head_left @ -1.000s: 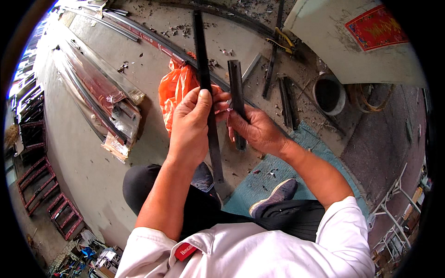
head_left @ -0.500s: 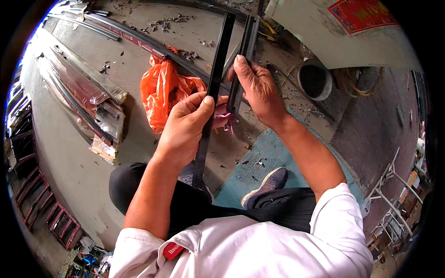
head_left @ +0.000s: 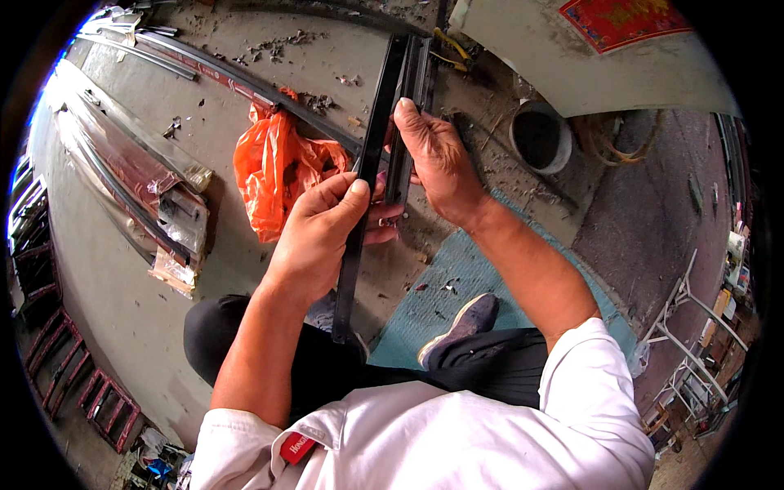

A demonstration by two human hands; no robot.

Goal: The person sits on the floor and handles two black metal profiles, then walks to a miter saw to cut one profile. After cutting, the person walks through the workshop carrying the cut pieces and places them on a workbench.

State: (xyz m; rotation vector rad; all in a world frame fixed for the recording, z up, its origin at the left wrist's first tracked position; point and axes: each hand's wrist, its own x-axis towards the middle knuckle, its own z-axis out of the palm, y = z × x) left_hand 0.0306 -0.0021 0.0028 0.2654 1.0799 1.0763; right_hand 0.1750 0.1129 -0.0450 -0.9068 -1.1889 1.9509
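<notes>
Strips (head_left: 375,139) partly hide left grip (head_left: 327,210) and right grip (head_left: 445,167).

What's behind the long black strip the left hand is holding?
Fingertips of the left hand poke out past the right edge of the long black strip, and dark trousers show beside its lower end. The strip hides whatever lies straight behind it.

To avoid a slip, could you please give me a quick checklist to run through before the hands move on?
1. Left hand grips the longer black strip: ok.
2. Right hand grips the shorter black strip: ok.
3. Strips' lower ends level: not ok, the longer one reaches farther toward the body.
4. Strips' upper ends touching: cannot tell.
5. Blue-green mat free of scraps: not ok, a few lie on it.
</notes>
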